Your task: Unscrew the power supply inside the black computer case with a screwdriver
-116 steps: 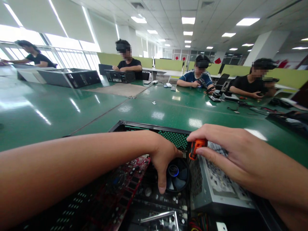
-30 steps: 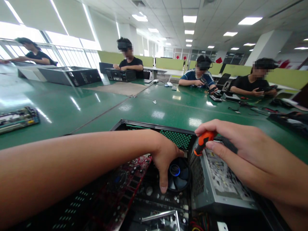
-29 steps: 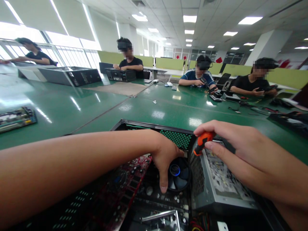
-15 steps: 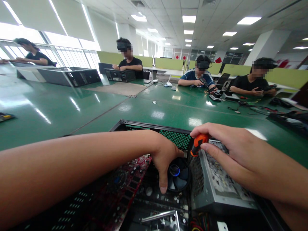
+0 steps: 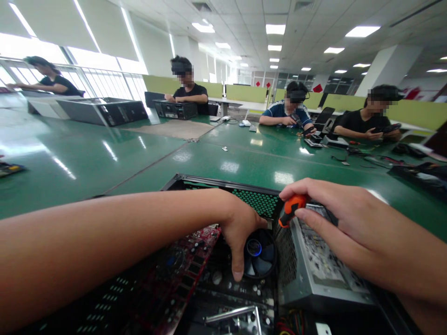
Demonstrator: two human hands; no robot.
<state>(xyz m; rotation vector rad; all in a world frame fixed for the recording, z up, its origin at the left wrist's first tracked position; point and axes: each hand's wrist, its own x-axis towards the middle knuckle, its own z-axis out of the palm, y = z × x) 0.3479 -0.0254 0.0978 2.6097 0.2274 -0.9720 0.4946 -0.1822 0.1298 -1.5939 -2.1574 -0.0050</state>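
An open black computer case (image 5: pixel 223 183) lies in front of me. Inside it, my left hand (image 5: pixel 239 228) curls around a round black cooling fan (image 5: pixel 263 265) with a blue-ringed hub; the thumb lies along its left side and the fingertips are hidden behind it. Just to the right, my right hand (image 5: pixel 335 214) pinches the orange and black handle of a screwdriver (image 5: pixel 292 208) between thumb and fingers. Its handle tilts down to the left, and I cannot see the tip. Below that hand is the silver power supply (image 5: pixel 323 298). A red circuit board (image 5: pixel 192 267) stands left of the fan.
A bent metal bar (image 5: pixel 232 314) and coloured wires (image 5: pixel 291 325) lie low in the case. Across the green table (image 5: pixel 167 190), several people work with parts. Another computer case (image 5: pixel 101 111) stands at the back left; cables (image 5: pixel 380 160) lie on the right.
My right hand and the screwdriver have shifted slightly to the right. My left hand stays at the fan.
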